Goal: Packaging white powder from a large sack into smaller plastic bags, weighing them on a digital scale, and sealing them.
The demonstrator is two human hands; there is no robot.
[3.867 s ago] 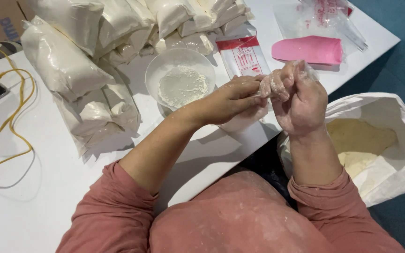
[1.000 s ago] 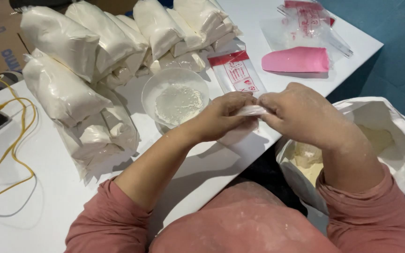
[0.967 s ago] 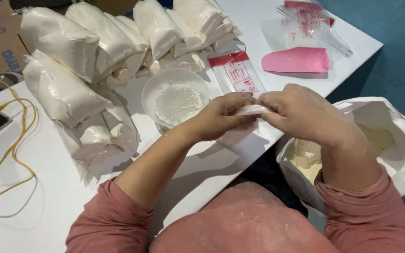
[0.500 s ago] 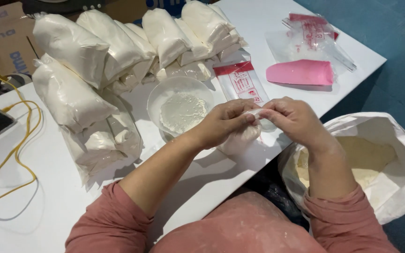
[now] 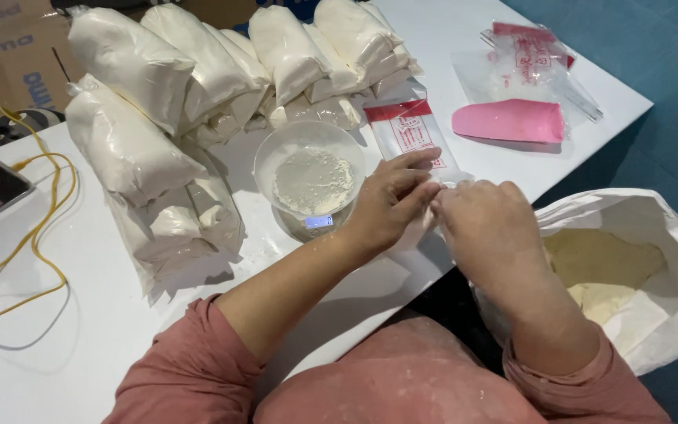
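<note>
**A:** Head view, only one I've got. Both hands meet mid-frame at the table's near edge. My left hand [image 5: 392,202] and right hand [image 5: 486,228] are both pinched shut on a small clear plastic bag [image 5: 442,188], fingertips nearly touching each other. I can't tell how full the bag is, the knuckles cover most of it. Looks to me like the bag mouth is being worked, opened or closed I can't say.

**B:** What's around it?

**A:** Just left of the left hand there's a clear bowl of white powder [image 5: 311,179] sitting on a small scale [image 5: 317,223]. Upper left is a heap of filled powder bags [image 5: 198,86]. A red-topped stack of empty bags [image 5: 411,133] lies right above the hands, a pink scoop [image 5: 510,120] at upper right. Lower right, off the table, a big white sack [image 5: 653,314] stands open with yellowish powder inside.

**B:** Tips?

**A:** I'd say keep the pinch up near the bag's mouth, hold it upright over the table, and stay clear of the bowl so the scale isn't nudged
</note>
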